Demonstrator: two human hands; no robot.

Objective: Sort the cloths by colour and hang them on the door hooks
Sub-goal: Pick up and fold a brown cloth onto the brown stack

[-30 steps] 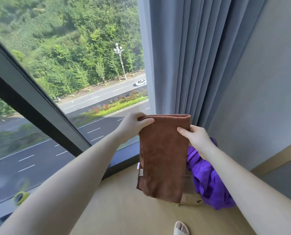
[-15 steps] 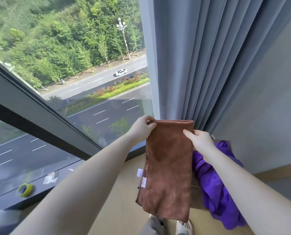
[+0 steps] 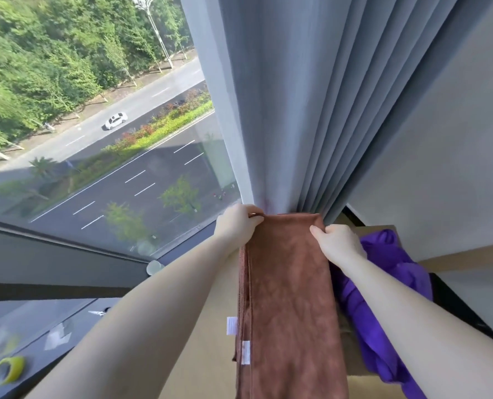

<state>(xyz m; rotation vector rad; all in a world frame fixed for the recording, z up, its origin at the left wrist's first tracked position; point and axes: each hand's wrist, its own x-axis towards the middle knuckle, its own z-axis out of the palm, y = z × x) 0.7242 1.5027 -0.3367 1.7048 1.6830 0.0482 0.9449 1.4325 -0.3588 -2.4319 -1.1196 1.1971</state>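
Here, both hands are closed on the top edge of a folded, rust-brown terry cloth (image 3: 288, 298). The left hand (image 3: 236, 226) pinches its upper left corner, with the fingers curled over the fold. The right hand (image 3: 337, 243) grips the upper right corner, thumb on the front face. The cloth hangs straight down between the two forearms, its top edge level and stretched flat from one hand to the other. Two small white labels (image 3: 231, 326) stick out from its left edge, lower down.

Just to the right, under the right forearm, a crumpled bright purple cloth (image 3: 383, 283) lies in a brown cardboard box (image 3: 379, 228), apart from both hands. Behind the brown cloth's top edge hang the pleated folds of a grey-blue curtain (image 3: 297, 110). To the left of it, a large tilted window pane (image 3: 95, 110) looks out over a road and trees. A yellow-green roll of tape (image 3: 8, 370) sits on the dark window ledge at the lower left, well apart from the hands. A plain grey wall (image 3: 440, 168) rises on the right.
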